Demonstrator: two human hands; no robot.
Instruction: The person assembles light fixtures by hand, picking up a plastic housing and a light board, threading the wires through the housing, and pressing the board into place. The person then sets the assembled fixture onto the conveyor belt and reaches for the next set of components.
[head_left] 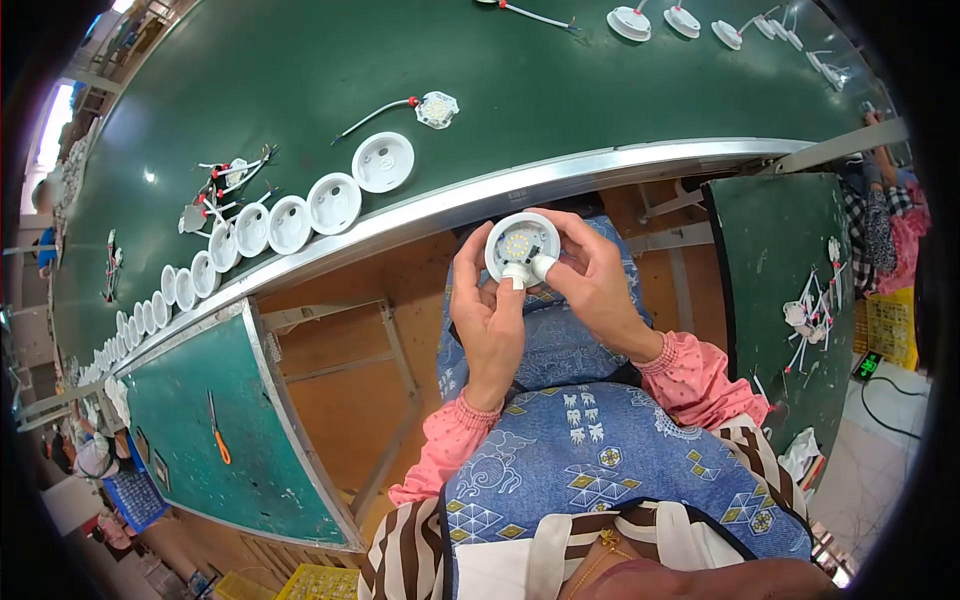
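Above my lap, I hold a round white lamp housing (527,221) between both hands, its open side facing me. A small LED board (516,246) with yellowish dots lies inside it. My left hand (487,325) grips the left rim, and my right hand (597,285) grips the right rim. White covers are on both thumb tips, which press at the lower edge of the housing. The fingers behind the housing are partly hidden. On the bench just beyond are an empty white housing (383,163) and an LED board with a white cable (437,110).
A row of white housings (289,225) runs along the metal edge of the green bench (560,110). Wired boards (222,190) lie behind it. Housings with cables (629,24) stand at the far side. Orange-handled scissors (219,430) rest at left; more wired boards (808,315) at right.
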